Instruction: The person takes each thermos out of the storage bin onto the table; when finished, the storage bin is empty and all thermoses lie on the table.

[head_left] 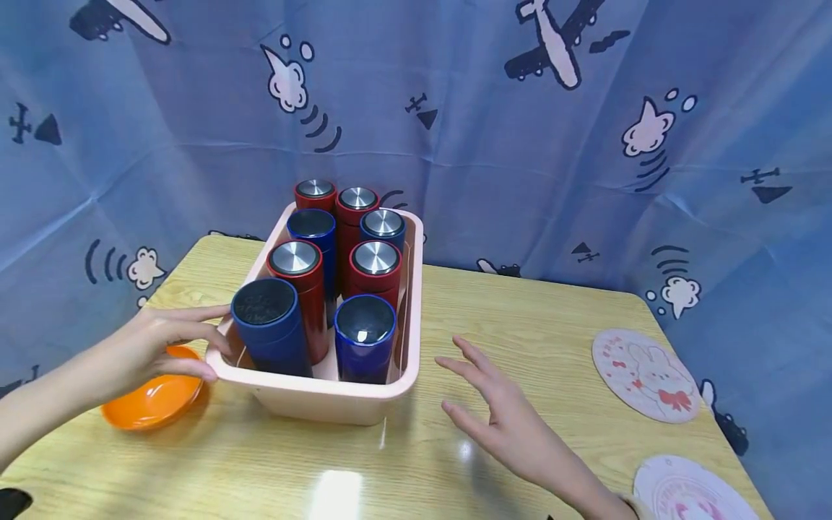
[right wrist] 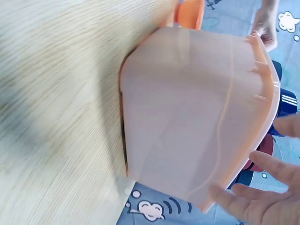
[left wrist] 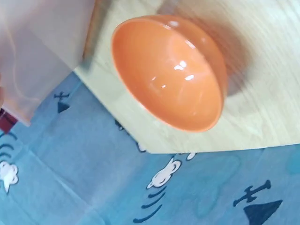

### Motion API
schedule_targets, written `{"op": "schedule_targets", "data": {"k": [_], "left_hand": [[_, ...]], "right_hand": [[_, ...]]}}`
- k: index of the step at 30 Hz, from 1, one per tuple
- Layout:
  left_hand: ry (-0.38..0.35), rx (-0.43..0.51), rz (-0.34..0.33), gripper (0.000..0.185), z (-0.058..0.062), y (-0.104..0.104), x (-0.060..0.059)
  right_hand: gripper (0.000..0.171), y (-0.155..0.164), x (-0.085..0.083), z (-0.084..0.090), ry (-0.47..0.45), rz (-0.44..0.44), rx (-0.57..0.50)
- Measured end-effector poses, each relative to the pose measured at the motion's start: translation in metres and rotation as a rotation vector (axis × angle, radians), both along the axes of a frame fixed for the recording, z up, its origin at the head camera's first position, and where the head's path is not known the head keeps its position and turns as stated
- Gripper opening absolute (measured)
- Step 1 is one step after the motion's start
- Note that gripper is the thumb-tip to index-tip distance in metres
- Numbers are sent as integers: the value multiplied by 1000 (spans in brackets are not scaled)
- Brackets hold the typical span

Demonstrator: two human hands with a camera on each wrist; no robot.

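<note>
A pink plastic basket (head_left: 325, 397) stands on the wooden table and holds several red and blue cylinder tins (head_left: 295, 289) with metal lids. My left hand (head_left: 152, 347) grips the basket's left front corner, thumb under the rim and fingers over it. My right hand (head_left: 500, 412) hovers to the right of the basket, fingers spread and straight, holding nothing. The right wrist view shows the basket's wall (right wrist: 187, 117) close up, with my fingertips (right wrist: 262, 192) just short of it. An orange bowl (head_left: 152, 397) sits under my left hand, seen large in the left wrist view as bowl (left wrist: 173, 75).
Two round coasters with rabbit drawings lie at the table's right, one coaster (head_left: 643, 375) further back and one coaster (head_left: 692, 491) at the front edge. A blue cloth with planes and clouds (head_left: 520, 108) hangs behind the table (head_left: 325, 469).
</note>
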State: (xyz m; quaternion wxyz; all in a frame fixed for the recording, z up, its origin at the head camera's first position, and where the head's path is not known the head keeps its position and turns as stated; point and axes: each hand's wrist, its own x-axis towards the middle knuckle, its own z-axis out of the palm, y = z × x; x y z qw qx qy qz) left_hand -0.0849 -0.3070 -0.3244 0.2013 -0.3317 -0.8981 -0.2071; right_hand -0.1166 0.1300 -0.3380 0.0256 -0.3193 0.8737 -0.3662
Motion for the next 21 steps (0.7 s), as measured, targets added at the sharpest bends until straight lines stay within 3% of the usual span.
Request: {"op": "schedule_targets", "data": {"k": [7, 12, 18, 21], "left_hand": [[-79, 137, -63, 42, 2, 6, 2], [-125, 155, -61, 42, 0, 5, 4], [-75, 78, -32, 37, 3, 6, -1], [-86, 60, -19, 36, 7, 7, -2]], "right_hand": [[40, -11, -23, 8, -312, 39, -364], [43, -19, -32, 11, -359, 65, -457], [52, -33, -40, 16, -424, 163, -572], [57, -37, -45, 18, -469, 198, -585]]}}
